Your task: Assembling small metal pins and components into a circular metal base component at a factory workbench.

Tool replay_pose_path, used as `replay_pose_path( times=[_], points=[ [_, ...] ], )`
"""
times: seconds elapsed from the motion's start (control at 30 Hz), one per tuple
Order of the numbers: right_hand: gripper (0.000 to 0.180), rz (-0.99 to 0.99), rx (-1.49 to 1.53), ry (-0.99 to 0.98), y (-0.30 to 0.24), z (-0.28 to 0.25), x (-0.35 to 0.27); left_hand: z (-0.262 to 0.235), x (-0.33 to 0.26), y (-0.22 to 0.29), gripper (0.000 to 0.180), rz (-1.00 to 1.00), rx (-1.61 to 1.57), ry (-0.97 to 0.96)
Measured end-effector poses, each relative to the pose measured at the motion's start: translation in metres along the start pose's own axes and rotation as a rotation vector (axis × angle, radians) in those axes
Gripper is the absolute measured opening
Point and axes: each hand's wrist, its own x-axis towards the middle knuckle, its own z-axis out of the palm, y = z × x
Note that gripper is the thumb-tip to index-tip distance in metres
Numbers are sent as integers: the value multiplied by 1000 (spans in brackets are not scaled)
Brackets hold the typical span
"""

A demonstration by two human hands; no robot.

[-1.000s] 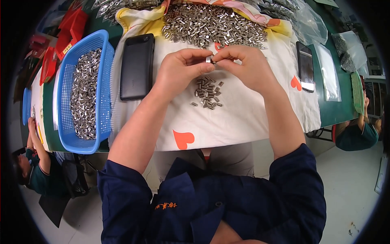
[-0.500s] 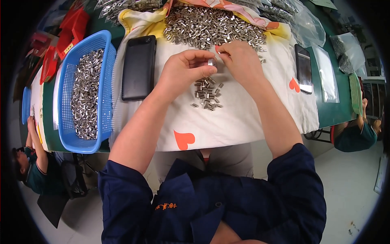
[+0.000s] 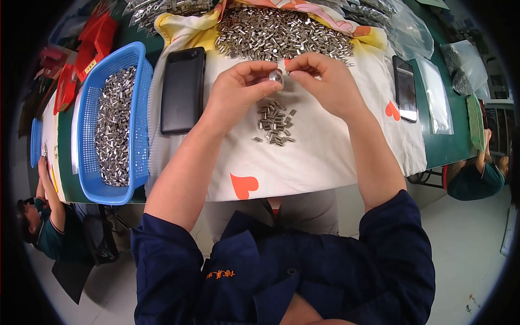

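Note:
Between the thumb and fingers of my left hand (image 3: 232, 91) is a round metal piece (image 3: 276, 77) with a dark centre. My right hand (image 3: 331, 84) is closed in a pinch just right of it, apart from it; what the fingertips hold, if anything, is too small to make out. Below my hands, a small heap of short silvery metal cylinders (image 3: 277, 125) lies on the white cloth (image 3: 319, 157). Beyond them a large pile of similar cylinders (image 3: 281, 32) spreads across the cloth's far part.
A blue plastic basket (image 3: 142, 108) of metal cylinders stands at left, beside a black rectangular device (image 3: 183, 92). A phone (image 3: 405, 89) and clear plastic bags (image 3: 433, 95) lie at right. Red bins (image 3: 97, 40) stand far left. Other people sit at both sides.
My left hand has shifted slightly left with the round metal piece, which now tilts to show its dark centre. My right hand has turned, and its fingertips have come a little nearer me.

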Motion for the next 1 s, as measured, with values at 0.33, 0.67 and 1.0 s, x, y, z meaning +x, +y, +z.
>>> replay_pose_path(
  times=[0.33, 0.67, 1.0],
  points=[
    [12, -175, -146, 40, -8, 9, -9, 3, -3, 0, 29, -19, 51, 11],
    [13, -19, -18, -91, -6, -4, -4, 5, -6, 3, 27, -41, 133, -22],
    [9, -124, -574, 136, 26, 6, 11, 6, -4, 3, 28, -64, 124, -61]
  ],
)
